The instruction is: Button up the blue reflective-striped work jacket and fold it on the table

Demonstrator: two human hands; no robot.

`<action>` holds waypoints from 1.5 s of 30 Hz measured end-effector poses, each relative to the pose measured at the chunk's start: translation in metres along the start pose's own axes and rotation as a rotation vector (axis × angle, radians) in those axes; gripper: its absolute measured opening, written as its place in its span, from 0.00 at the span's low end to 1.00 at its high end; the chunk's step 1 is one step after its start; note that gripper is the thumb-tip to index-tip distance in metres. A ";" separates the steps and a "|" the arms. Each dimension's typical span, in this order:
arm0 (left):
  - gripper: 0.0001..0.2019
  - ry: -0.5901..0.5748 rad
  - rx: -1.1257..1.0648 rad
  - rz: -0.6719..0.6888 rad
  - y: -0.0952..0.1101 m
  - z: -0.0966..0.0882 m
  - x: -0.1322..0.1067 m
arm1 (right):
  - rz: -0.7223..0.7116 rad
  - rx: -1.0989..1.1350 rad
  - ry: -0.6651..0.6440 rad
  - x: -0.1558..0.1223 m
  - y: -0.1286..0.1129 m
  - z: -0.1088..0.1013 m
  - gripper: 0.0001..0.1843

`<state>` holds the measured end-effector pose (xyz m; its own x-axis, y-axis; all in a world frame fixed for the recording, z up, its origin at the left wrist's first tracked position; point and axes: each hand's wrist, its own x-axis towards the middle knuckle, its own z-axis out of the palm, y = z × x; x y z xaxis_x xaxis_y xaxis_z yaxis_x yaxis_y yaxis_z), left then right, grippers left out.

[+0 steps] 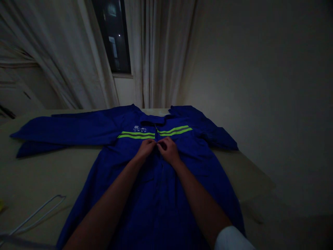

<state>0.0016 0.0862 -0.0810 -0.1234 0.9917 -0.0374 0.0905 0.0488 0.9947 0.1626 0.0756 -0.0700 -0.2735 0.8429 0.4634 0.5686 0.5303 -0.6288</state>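
A blue work jacket (pixel 192 163) with yellow-green and grey chest stripes lies front up on the table, its collar at the far end and its sleeves spread to both sides. White lettering is printed on the chest at the left. My left hand (pixel 147 148) pinches the front placket just below the stripes. Right beside it, my right hand (pixel 168 149) pinches the same front edge, thumb and forefinger together. The fingertips of both hands nearly meet at the centre line. Above them the placket gapes slightly toward the collar. Any fastener between the fingers is too small and dark to make out.
The pale table (pixel 85 161) extends on both sides of the jacket. A white wire hanger (pixel 36 215) lies at the near left, with a bit of something yellow (pixel 1 205) at the left edge. Curtains (pixel 156 52) and a dark window (pixel 114 38) stand behind; a wall rises at right.
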 end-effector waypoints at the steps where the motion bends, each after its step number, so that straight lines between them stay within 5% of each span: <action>1: 0.10 0.001 0.010 0.008 -0.001 0.000 0.000 | 0.057 0.060 0.024 0.001 0.002 0.001 0.05; 4: 0.10 0.006 0.045 0.029 -0.004 0.002 0.000 | 0.155 0.147 0.029 0.002 0.008 0.002 0.05; 9: 0.10 -0.018 0.119 0.071 -0.006 -0.001 -0.002 | 0.053 0.013 0.011 -0.001 0.002 0.001 0.04; 14: 0.17 0.085 0.715 0.322 -0.005 0.000 -0.021 | 0.139 0.010 0.054 0.002 -0.001 0.000 0.05; 19: 0.29 -0.013 1.093 0.465 -0.004 0.002 -0.035 | 0.163 -0.165 -0.321 -0.013 -0.012 -0.022 0.17; 21: 0.30 -0.083 1.126 0.481 -0.001 0.002 -0.036 | 0.147 -0.277 -0.396 -0.026 -0.022 -0.036 0.19; 24: 0.27 -0.081 1.168 0.484 0.010 0.002 -0.046 | 0.182 -0.371 -0.329 -0.044 -0.033 -0.056 0.25; 28: 0.17 -0.027 1.279 0.473 0.025 0.003 -0.083 | 0.214 -0.427 -0.234 -0.055 -0.037 -0.073 0.17; 33: 0.11 -0.298 1.250 0.460 0.033 0.004 -0.125 | 0.279 -0.494 -0.275 -0.057 -0.036 -0.070 0.09; 37: 0.11 -0.245 1.247 0.341 0.041 0.013 -0.121 | 0.343 -0.563 -0.292 -0.050 -0.042 -0.062 0.14; 40: 0.13 -0.200 1.202 0.299 0.041 0.018 -0.112 | 0.320 -0.439 -0.191 -0.042 -0.040 -0.062 0.08; 45: 0.11 -0.180 1.011 0.469 0.018 0.014 -0.110 | 0.246 0.102 -0.157 -0.038 -0.019 -0.056 0.06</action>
<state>0.0304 -0.0207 -0.0604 0.2697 0.9363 0.2249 0.8590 -0.3395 0.3832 0.2057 0.0286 -0.0403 -0.2585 0.9466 0.1926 0.5543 0.3086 -0.7730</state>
